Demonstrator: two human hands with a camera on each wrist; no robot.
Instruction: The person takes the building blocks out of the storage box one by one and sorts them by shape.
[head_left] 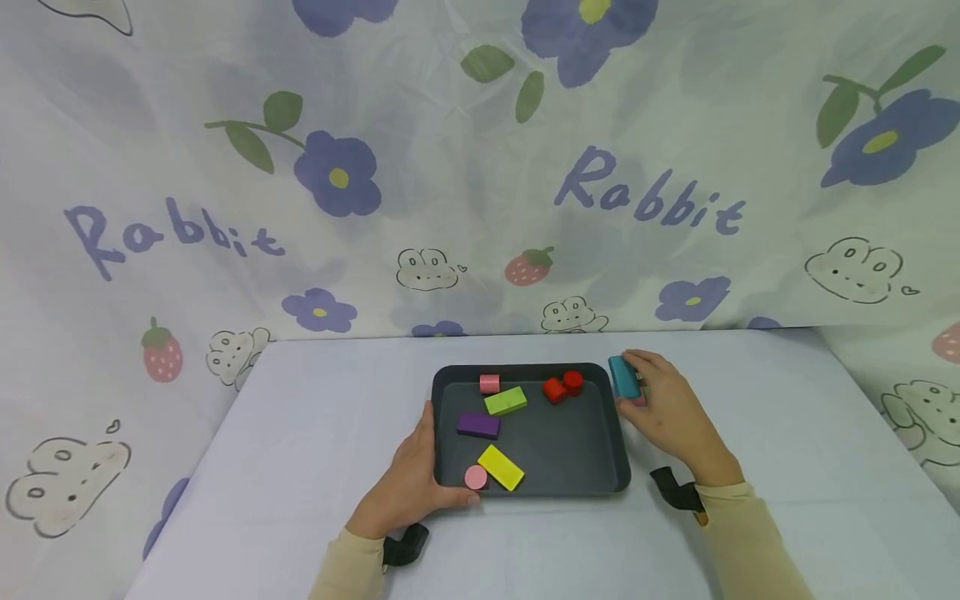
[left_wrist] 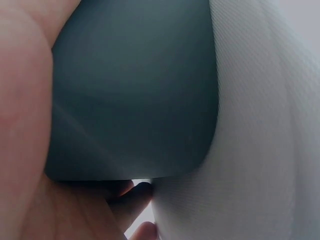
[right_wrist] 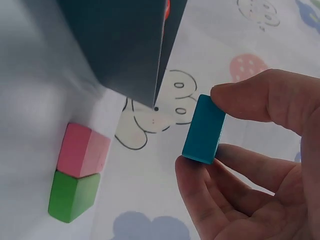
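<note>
My right hand (head_left: 670, 414) pinches a blue block (right_wrist: 204, 129) between thumb and fingertips, just outside the right rim of a dark grey tray (head_left: 558, 450). Below that hand, a pink block (right_wrist: 82, 150) and a green block (right_wrist: 74, 196) stand side by side on the table; the hand mostly hides them in the head view. My left hand (head_left: 408, 483) grips the tray's near left corner, its thumb along the near rim and its fingers along the left side. In the left wrist view the tray's dark wall (left_wrist: 135, 100) lies against this hand.
Inside the tray lie a purple block (head_left: 478, 426), a yellow block (head_left: 501, 467), a light green block (head_left: 506, 401), a pink block (head_left: 490, 383), a pink round piece (head_left: 476, 477) and two red pieces (head_left: 573, 382). A patterned curtain (head_left: 480, 208) hangs behind the white table (head_left: 330, 400).
</note>
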